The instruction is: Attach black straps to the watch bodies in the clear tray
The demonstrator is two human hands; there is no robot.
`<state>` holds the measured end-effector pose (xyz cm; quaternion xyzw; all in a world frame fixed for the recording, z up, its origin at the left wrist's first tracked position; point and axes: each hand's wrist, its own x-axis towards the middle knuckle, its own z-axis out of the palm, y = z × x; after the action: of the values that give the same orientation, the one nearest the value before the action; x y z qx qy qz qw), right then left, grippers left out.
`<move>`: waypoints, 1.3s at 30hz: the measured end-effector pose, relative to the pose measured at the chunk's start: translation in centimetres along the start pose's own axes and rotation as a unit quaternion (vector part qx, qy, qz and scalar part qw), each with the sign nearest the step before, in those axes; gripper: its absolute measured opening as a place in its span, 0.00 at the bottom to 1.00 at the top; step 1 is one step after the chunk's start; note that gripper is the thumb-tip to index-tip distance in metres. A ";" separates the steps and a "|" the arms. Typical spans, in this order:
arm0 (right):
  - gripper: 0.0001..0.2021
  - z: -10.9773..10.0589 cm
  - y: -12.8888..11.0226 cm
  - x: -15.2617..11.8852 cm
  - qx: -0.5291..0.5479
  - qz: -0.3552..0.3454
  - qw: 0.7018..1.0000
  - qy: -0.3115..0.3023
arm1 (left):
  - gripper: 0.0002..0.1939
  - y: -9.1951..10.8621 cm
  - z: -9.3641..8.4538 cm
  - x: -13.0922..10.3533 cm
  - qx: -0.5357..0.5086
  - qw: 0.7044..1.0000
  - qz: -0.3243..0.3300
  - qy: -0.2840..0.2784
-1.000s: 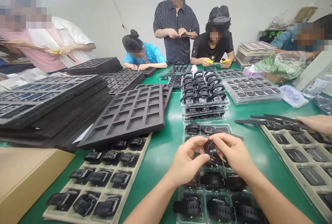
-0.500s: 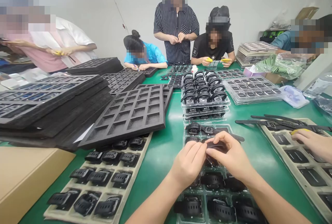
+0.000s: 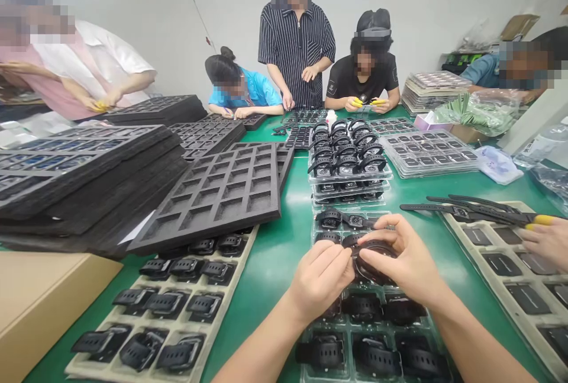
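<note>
A black smartwatch [image 3: 376, 256] with its strap curled into a loop is between my two hands, over a clear plastic tray [image 3: 348, 331]. My left hand [image 3: 323, 279] is closed, its fingertips pinched at the loop's left side; the exact grip point is hidden. Curled round the right side of the same watch is my right hand [image 3: 406, 256], thumb in front and fingers behind. Black-strapped watches fill the tray's near pockets. Beyond my hands, a watch [image 3: 356, 222] lies in the tray with its sensor back facing up.
Stacked watch trays [image 3: 348, 179] stand ahead. To my left are a beige tray [image 3: 239, 288] of watches, a tilted black foam tray [image 3: 222, 193] and a cardboard box [image 3: 53, 306]. A co-worker's hand [image 3: 548, 241] in yellow finger covers reaches over straps [image 3: 488, 208] at right.
My right hand's fingers have lifted and spread slightly around the watch, showing more of its loop. The co-worker's hand at right has shifted right, to the straps. The view has moved a little.
</note>
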<state>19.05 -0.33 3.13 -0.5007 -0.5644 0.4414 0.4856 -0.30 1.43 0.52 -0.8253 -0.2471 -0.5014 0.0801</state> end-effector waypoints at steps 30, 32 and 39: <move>0.13 -3.1 2.0 9.3 -0.592 -0.053 0.797 -0.110 | 0.10 -2.0 0.1 -0.1 -0.057 0.990 -0.125 0.011; 0.12 -1.2 1.6 9.8 -0.617 -0.031 0.774 -0.137 | 0.10 -2.0 0.1 -0.1 -0.060 0.990 -0.126 0.013; 0.16 2.3 1.2 10.9 -0.647 0.061 0.753 -0.104 | 0.10 -2.2 0.1 -0.2 -0.085 0.987 -0.139 0.011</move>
<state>16.67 10.59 2.81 -0.6794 -0.7308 0.0491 -0.0441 -1.35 3.28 0.09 -0.7812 -0.3155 -0.5355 -0.0582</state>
